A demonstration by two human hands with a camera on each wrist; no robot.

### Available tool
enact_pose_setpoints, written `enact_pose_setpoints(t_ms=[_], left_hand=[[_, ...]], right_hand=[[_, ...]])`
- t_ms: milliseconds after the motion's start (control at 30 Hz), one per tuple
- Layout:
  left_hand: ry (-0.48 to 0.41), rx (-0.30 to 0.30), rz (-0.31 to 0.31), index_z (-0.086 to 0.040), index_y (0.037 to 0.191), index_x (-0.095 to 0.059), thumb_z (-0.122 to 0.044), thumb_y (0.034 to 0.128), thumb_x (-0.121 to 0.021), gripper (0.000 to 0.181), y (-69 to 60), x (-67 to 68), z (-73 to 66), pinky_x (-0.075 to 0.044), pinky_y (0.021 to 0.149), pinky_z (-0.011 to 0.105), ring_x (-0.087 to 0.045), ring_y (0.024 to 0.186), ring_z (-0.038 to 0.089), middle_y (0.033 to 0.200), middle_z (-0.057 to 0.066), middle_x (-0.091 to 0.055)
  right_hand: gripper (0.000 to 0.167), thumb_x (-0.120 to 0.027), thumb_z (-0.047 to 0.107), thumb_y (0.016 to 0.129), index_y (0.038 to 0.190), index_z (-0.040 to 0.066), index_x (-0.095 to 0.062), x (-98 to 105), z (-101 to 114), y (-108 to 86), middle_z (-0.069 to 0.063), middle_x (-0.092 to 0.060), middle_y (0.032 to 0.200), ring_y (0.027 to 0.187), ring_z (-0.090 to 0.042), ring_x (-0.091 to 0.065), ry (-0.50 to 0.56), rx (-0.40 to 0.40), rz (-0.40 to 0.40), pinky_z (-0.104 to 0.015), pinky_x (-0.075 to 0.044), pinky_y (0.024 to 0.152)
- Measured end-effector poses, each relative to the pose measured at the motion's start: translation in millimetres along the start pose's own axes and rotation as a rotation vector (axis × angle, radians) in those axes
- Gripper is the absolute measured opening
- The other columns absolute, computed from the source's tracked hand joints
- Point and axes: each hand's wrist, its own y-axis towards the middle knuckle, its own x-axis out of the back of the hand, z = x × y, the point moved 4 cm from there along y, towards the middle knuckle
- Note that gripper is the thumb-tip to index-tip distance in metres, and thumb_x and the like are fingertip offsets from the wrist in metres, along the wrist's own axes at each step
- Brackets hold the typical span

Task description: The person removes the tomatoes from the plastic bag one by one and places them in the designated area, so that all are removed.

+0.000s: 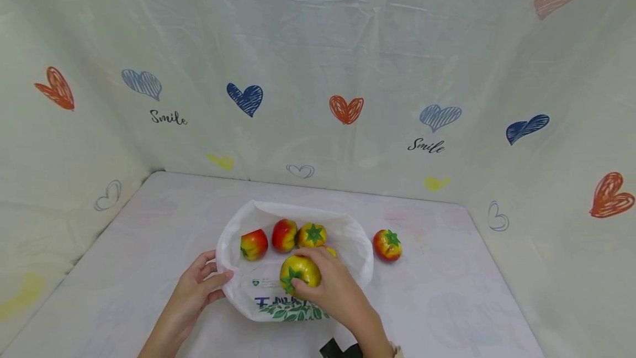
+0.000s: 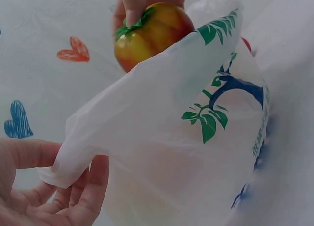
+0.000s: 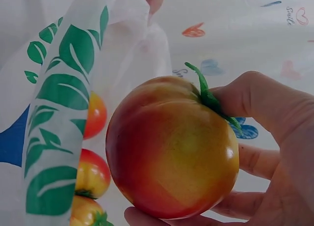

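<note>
Firstly, the left hand (image 1: 199,286) pinches the rim of a white bag (image 1: 238,298) between its thumb and fingers. To the right of this hand, the bag sits with a wide mouth on the worktop (image 1: 437,291). Inside it, nearest to the left hand, is one red-yellow fruit (image 1: 254,245); farther right is a redder fruit (image 1: 284,235). Then comes the held fruit (image 1: 300,273), yellow and red with a green leafy top, over the bag's mouth; the right hand (image 1: 334,285) grips it with thumb and curled fingers. Just beyond the right hand are a yellow fruit (image 1: 312,234) and a mostly hidden fruit (image 1: 328,250). Outside the bag, to the right of the right hand, one more fruit (image 1: 387,245) rests alone. Behind both hands hangs a heart-printed cloth (image 1: 308,59).
</note>
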Motion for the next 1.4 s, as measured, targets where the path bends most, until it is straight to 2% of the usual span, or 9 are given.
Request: enact_pose_setpoints(t_ms=[267,567,700,833,1000,1100,1400], left_hand=[[0.006,0.012,-0.009,-0.009,0.136,-0.033,-0.016,0.0891,-0.061,0.055,1.2,-0.2,1.9,-0.056,0.076,0.027,-0.061,0.084,0.018,0.104,0.006,-0.055],[0.002,0.005,-0.005,-0.009,0.136,-0.034,-0.016,0.0892,-0.061,0.054,0.6,-0.6,0.4,-0.056,0.076,0.028,-0.061,0.085,0.018,0.105,0.006,-0.055],[0.01,0.011,-0.01,-0.009,0.136,-0.034,-0.016,0.0894,-0.061,0.054,0.3,-0.8,0.7,-0.056,0.076,0.028,-0.061,0.085,0.018,0.107,0.008,-0.055],[0.015,0.015,-0.016,-0.009,0.136,-0.033,-0.015,0.0896,-0.06,0.054,0.7,-0.9,1.5,-0.056,0.077,0.028,-0.061,0.084,0.018,0.108,0.01,-0.054],[0.012,0.008,-0.013,-0.008,0.137,-0.032,-0.016,0.0893,-0.061,0.056,1.4,-0.6,1.8,-0.056,0.077,0.029,-0.061,0.084,0.018,0.109,0.01,-0.054],[0.011,0.006,-0.01,-0.009,0.136,-0.033,-0.017,0.0893,-0.061,0.056,0.5,-0.6,1.0,-0.056,0.077,0.028,-0.061,0.085,0.018,0.109,0.009,-0.054],[0.017,0.015,-0.022,-0.007,0.137,-0.032,-0.016,0.0894,-0.061,0.056,1.5,-0.3,1.5,-0.056,0.077,0.03,-0.061,0.084,0.018,0.112,0.013,-0.054]], right_hand=[[0.044,-0.065,0.035,0.084,0.125,0.023,-0.053,10.6,-1.0,-9.1,0.003,-0.053,0.125,0.1,-0.014,-0.052,0.005,-0.031,-0.02,-0.029,-0.053,0.083],[0.044,-0.066,0.033,0.083,0.123,0.021,-0.054,24.6,-5.8,-17.1,0.003,-0.055,0.121,0.099,-0.013,-0.053,0.021,-0.008,-0.081,-0.025,-0.053,0.083],[0.044,-0.067,0.034,0.083,0.123,0.021,-0.055,31.8,-10.4,-20.3,0.002,-0.056,0.12,0.096,-0.013,-0.053,0.03,-0.032,-0.11,-0.022,-0.053,0.078],[0.042,-0.07,0.034,0.081,0.12,0.025,-0.058,39.2,-16.7,-24.1,0.004,-0.058,0.118,0.093,-0.012,-0.053,0.037,-0.057,-0.167,-0.017,-0.05,0.072],[0.043,-0.075,0.024,0.077,0.117,0.026,-0.06,49.8,-24.7,-28.7,0.008,-0.061,0.112,0.088,-0.009,-0.055,0.06,-0.074,-0.261,-0.018,-0.05,0.069],[0.045,-0.076,0.019,0.076,0.118,0.025,-0.06,55.9,-28.8,-32.0,0.009,-0.061,0.109,0.085,-0.007,-0.055,0.066,-0.066,-0.296,-0.019,-0.05,0.068],[0.045,-0.076,0.017,0.076,0.118,0.02,-0.06,72.0,-41.4,-43.1,0.003,-0.062,0.107,0.083,-0.009,-0.055,0.011,-0.071,-0.37,-0.019,-0.051,0.066]])
